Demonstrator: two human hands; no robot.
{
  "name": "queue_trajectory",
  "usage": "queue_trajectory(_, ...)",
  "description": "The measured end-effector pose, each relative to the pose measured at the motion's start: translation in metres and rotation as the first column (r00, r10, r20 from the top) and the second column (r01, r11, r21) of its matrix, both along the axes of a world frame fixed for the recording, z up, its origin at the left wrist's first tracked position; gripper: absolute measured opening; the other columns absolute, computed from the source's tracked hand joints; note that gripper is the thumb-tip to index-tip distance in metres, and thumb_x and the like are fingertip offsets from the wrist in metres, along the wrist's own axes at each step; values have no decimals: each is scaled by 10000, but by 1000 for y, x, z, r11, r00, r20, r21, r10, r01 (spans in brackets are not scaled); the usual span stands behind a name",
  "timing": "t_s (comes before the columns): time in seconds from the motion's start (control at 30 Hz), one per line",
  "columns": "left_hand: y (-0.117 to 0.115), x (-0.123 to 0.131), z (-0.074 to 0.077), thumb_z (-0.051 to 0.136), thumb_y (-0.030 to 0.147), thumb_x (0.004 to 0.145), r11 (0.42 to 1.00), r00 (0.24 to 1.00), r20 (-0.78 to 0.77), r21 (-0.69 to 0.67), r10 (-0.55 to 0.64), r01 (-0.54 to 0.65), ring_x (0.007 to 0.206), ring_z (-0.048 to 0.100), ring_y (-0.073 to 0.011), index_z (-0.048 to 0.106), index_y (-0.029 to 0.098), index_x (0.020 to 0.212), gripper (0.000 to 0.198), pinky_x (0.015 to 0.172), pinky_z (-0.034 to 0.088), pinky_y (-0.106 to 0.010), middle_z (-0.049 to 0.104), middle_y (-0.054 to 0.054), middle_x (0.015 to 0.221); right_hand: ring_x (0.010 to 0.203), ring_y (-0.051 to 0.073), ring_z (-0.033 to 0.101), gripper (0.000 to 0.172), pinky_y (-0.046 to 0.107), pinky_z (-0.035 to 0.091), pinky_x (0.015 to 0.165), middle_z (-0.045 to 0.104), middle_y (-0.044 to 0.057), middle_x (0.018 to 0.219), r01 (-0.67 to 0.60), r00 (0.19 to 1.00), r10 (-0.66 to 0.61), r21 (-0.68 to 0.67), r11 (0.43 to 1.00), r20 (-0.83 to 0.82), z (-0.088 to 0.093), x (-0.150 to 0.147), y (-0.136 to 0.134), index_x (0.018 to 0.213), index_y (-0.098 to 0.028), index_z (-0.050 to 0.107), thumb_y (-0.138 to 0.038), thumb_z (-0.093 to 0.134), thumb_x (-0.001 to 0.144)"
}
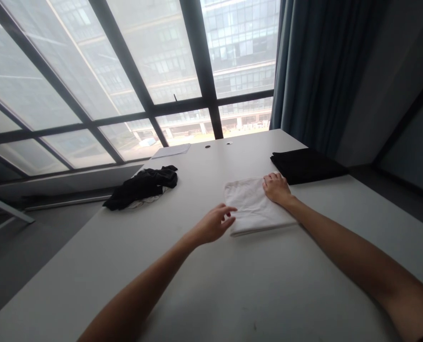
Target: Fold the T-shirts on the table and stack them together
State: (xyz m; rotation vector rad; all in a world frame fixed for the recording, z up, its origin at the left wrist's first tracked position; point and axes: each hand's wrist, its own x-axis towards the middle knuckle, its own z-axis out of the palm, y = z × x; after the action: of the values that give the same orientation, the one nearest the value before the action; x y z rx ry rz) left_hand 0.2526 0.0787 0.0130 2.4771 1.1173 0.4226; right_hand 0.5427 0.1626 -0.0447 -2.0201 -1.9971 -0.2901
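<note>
A folded white cloth [249,209] lies flat on the white table [211,285], a little right of the middle. My right hand [276,187] rests palm down on the cloth's far right corner, fingers flat and together. My left hand [215,223] hovers at the cloth's near left edge, fingers loosely curled with the tips touching or just above the fabric; it holds nothing that I can see.
A folded black cloth [306,165] lies just beyond my right hand. A crumpled black garment [143,186] sits at the table's left edge. A sheet of paper [171,150] lies at the far edge by the window. A blue curtain [314,71] hangs at the right.
</note>
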Motion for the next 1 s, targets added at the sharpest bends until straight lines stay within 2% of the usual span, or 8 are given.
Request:
queue_trajectory(0.07,15,13,7,405,315,1029,985,988,89,106,124,-133,985,675,-204,653,205,1264,358,941,529,-334,662,-85,1151,1192,315,447,344,408,374,952,593,178,1271,5,1000,-5,6,1000,4,0,0,0,1181,-151,629,-326,386,1012)
queue_trajectory(0.13,23,32,1,363,296,1042,958,982,100,222,162,-181,1201,610,-236,604,173,1340,402,1064,458,-366,631,-119,1312,1183,315,454,339,409,379,948,600,173,1261,5,1000,-6,15,1000,2,-1,0,0,1174,-153,635,-324,394,1007)
queue_trajectory(0.23,23,53,-29,376,385,1045,950,986,-86,290,144,-113,1470,349,-301,448,127,1494,523,1205,277,-479,420,-166,1566,1188,316,454,351,409,383,949,599,175,1274,-1,1000,1,22,1000,-8,-1,0,-1,1194,-159,636,-326,388,1009)
queue_trajectory(0.37,18,58,-58,290,516,1055,969,955,-268,239,129,-63,1542,153,-321,354,113,1554,644,1232,153,-541,233,-177,1650,1205,326,447,369,421,383,959,592,185,1296,-7,1000,7,21,1000,-21,-1,0,-1,1211,-161,637,-330,377,1011)
queue_trajectory(0.6,66,69,-33,255,504,1059,959,959,-195,235,206,-158,1529,214,-293,340,95,1555,650,1228,190,-492,264,-165,1643,1322,317,418,424,442,330,1076,546,184,1428,-36,998,42,108,993,-56,-2,-2,-1,1307,-125,602,-307,359,1012)
queue_trajectory(0.67,83,71,-35,273,507,1051,947,941,-207,234,268,-219,1532,196,-309,338,91,1556,657,1224,176,-523,245,-174,1647,1425,302,332,478,455,250,1153,462,165,1533,-72,995,78,108,992,-59,-5,0,2,1408,-118,536,-318,340,1020)
queue_trajectory(0.77,99,68,-48,266,536,1039,951,920,-255,163,298,-263,1541,164,-309,306,124,1574,676,1210,177,-571,208,-164,1659,1486,298,272,539,495,187,1195,399,156,1587,-91,992,87,-48,995,-91,-9,5,9,1474,-117,481,-379,326,1029)
queue_trajectory(1.0,103,64,-56,273,561,1017,950,917,-253,131,309,-284,1546,147,-297,289,156,1584,697,1206,154,-599,190,-145,1667,1512,290,248,580,515,155,1217,335,169,1617,-74,989,56,-125,989,-135,-12,11,16,1501,-111,448,-438,340,1034)
